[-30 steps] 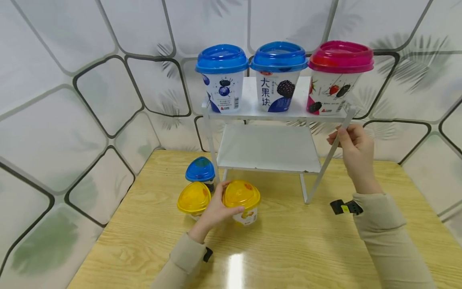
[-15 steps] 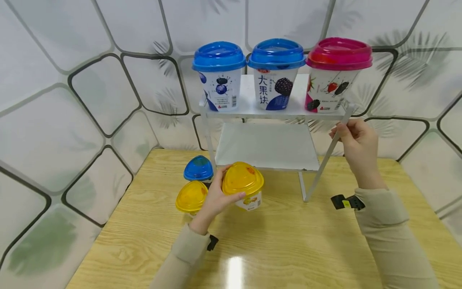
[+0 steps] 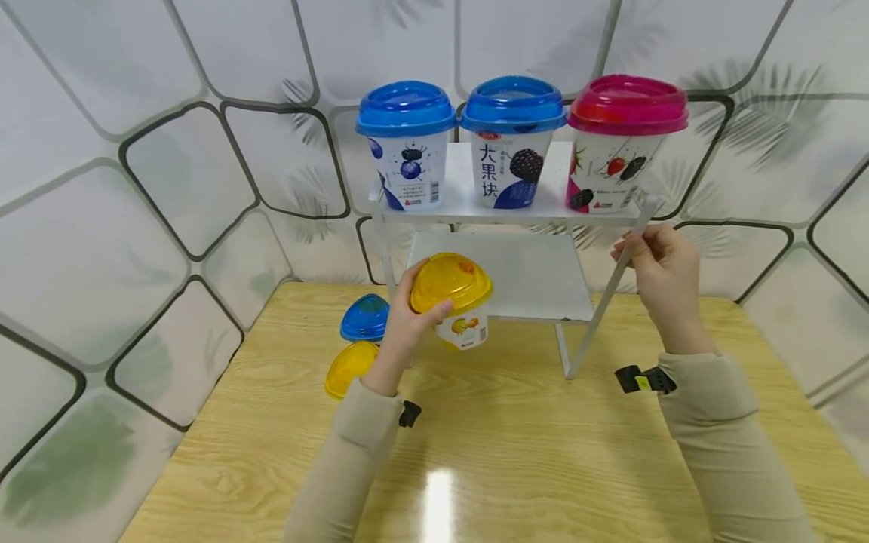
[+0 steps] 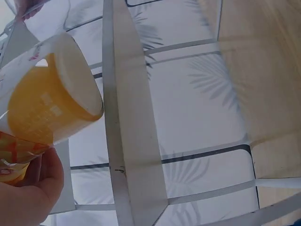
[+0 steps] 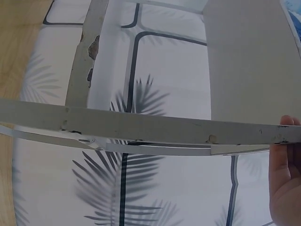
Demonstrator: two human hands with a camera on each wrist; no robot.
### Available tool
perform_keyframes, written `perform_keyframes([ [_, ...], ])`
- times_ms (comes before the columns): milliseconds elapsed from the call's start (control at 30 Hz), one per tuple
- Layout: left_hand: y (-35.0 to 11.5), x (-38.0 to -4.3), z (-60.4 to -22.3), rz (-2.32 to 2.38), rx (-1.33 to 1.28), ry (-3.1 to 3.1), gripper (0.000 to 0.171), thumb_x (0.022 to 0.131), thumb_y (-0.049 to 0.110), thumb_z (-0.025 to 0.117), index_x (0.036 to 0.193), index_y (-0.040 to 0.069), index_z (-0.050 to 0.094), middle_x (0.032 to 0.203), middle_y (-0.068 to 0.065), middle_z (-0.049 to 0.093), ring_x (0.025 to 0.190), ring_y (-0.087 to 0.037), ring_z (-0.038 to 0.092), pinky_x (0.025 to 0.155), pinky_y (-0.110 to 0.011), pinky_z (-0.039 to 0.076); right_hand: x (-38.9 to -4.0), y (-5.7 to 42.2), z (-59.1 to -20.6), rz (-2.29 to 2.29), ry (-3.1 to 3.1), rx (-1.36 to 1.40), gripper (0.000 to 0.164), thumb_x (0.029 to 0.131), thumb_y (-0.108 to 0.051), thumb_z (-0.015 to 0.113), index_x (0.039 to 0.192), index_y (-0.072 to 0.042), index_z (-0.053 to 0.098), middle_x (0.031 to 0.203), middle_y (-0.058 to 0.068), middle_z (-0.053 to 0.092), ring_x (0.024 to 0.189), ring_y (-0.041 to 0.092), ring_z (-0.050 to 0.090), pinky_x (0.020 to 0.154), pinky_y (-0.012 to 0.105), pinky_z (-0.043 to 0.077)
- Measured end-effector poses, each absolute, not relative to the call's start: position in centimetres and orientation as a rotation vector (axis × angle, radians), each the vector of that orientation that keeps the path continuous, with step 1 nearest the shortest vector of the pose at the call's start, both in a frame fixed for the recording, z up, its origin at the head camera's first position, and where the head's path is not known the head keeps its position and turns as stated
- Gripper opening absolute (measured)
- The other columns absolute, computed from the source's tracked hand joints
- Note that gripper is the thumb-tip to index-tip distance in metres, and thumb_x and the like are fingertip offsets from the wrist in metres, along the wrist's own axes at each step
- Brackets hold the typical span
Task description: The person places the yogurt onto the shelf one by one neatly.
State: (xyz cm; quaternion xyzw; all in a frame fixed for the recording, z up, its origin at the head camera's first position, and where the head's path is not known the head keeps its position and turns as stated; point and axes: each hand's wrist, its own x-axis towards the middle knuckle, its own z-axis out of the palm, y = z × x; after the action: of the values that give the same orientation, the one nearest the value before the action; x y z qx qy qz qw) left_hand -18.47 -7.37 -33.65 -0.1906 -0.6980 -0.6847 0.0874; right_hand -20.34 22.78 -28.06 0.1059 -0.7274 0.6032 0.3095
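My left hand (image 3: pixel 405 326) grips a yellow-lidded yogurt cup (image 3: pixel 452 285) around its lid, off the table and in front of the white rack's lower shelf (image 3: pixel 529 275). In the left wrist view the cup (image 4: pixel 42 99) is tilted, its pale base facing the shelf edge (image 4: pixel 117 141). My right hand (image 3: pixel 668 283) pinches the rack's right front leg (image 3: pixel 614 290) just under the top shelf. From the right wrist, fingers (image 5: pixel 282 169) show at the leg's edge (image 5: pixel 164 129).
On the top shelf (image 3: pixel 458 177) stand two blue-lidded cups (image 3: pixel 407 147) (image 3: pixel 512 143) and a pink-lidded cup (image 3: pixel 621 143). Left of the rack, a blue-lidded cup (image 3: pixel 364 317) and another yellow-lidded cup (image 3: pixel 349 369) stand on the wooden table (image 3: pixel 271 452). A patterned wall rises behind.
My left hand has lifted the yellow-lidded yogurt cup off the table, up and forward to the lower shelf's height. My right hand stays on the rack leg.
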Motion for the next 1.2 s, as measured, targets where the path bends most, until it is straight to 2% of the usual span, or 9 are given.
perform_keyframes([
  [133, -7.2, -19.1, -33.0, -2.039, -0.533, -2.075, 0.1, 0.062, 0.064, 0.064, 0.137, 0.011, 0.025, 0.128, -0.013, 0.036, 0.105, -0.026, 0.043, 0.086, -0.035, 0.041, -20.4, 22.7, -28.2, 1.541, -1.936, 0.277, 0.01, 0.086, -0.002, 0.053, 0.077, 0.002, 0.056, 0.065, -0.004, 0.059, 0.06, 0.005, 0.059, 0.062, 0.016, 0.048],
  [233, -7.1, -19.6, -32.8, -2.028, -0.517, -2.078, 0.097, 0.064, 0.06, 0.066, 0.137, 0.012, 0.024, 0.13, -0.011, 0.034, 0.106, -0.025, 0.043, 0.087, -0.036, 0.041, -20.4, 22.7, -28.2, 1.511, -1.936, 0.271, 0.011, 0.086, -0.003, 0.052, 0.077, 0.001, 0.055, 0.066, -0.005, 0.058, 0.06, 0.005, 0.059, 0.062, 0.016, 0.048],
  [367, -7.0, -20.4, -32.7, -2.002, -0.503, -2.11, 0.081, 0.075, 0.037, 0.068, 0.138, 0.012, 0.023, 0.129, -0.01, 0.035, 0.106, -0.024, 0.044, 0.087, -0.035, 0.041, -20.4, 22.7, -28.2, 1.494, -1.936, 0.26, 0.011, 0.086, -0.004, 0.052, 0.076, 0.0, 0.055, 0.066, -0.006, 0.058, 0.06, 0.004, 0.059, 0.062, 0.016, 0.048],
  [500, -7.0, -21.1, -32.7, -2.015, -0.461, -2.143, 0.074, 0.078, 0.019, 0.065, 0.138, 0.012, 0.021, 0.126, -0.012, 0.038, 0.103, -0.024, 0.047, 0.084, -0.035, 0.043, -20.4, 22.7, -28.2, 1.484, -1.952, 0.265, 0.013, 0.087, -0.004, 0.052, 0.078, 0.005, 0.054, 0.066, -0.007, 0.058, 0.06, 0.003, 0.059, 0.062, 0.016, 0.048],
  [633, -6.8, -21.5, -32.5, -1.993, -0.436, -2.188, 0.076, 0.078, 0.021, 0.066, 0.137, 0.014, 0.019, 0.122, -0.013, 0.041, 0.1, -0.025, 0.05, 0.082, -0.035, 0.045, -20.4, 22.7, -28.2, 1.486, -1.956, 0.273, 0.012, 0.087, -0.002, 0.052, 0.079, 0.007, 0.053, 0.067, -0.008, 0.058, 0.061, 0.003, 0.059, 0.063, 0.016, 0.048],
  [867, -6.3, -21.7, -32.4, -1.964, -0.441, -2.216, 0.077, 0.079, 0.024, 0.065, 0.137, 0.011, 0.016, 0.123, -0.014, 0.041, 0.102, -0.025, 0.049, 0.084, -0.035, 0.044, -20.4, 22.7, -28.3, 1.504, -1.94, 0.276, 0.011, 0.086, -0.001, 0.052, 0.078, 0.007, 0.054, 0.066, -0.006, 0.058, 0.06, 0.004, 0.059, 0.062, 0.016, 0.048],
  [1033, -6.3, -21.5, -33.0, -1.979, -0.425, -2.212, 0.078, 0.081, 0.019, 0.064, 0.138, 0.01, 0.012, 0.13, -0.016, 0.036, 0.109, -0.026, 0.045, 0.088, -0.038, 0.041, -20.3, 22.7, -28.3, 1.474, -1.96, 0.279, 0.012, 0.087, -0.004, 0.052, 0.079, 0.004, 0.055, 0.067, -0.006, 0.058, 0.061, 0.004, 0.059, 0.062, 0.017, 0.048],
  [1200, -6.3, -21.2, -34.1, -1.941, -0.444, -2.207, 0.081, 0.077, 0.016, 0.07, 0.137, 0.01, 0.016, 0.131, -0.011, 0.033, 0.113, -0.022, 0.039, 0.09, -0.039, 0.038, -20.2, 22.9, -28.2, 1.478, -1.968, 0.303, 0.016, 0.087, -0.005, 0.052, 0.081, 0.01, 0.054, 0.067, -0.007, 0.059, 0.062, 0.004, 0.06, 0.063, 0.016, 0.048],
])
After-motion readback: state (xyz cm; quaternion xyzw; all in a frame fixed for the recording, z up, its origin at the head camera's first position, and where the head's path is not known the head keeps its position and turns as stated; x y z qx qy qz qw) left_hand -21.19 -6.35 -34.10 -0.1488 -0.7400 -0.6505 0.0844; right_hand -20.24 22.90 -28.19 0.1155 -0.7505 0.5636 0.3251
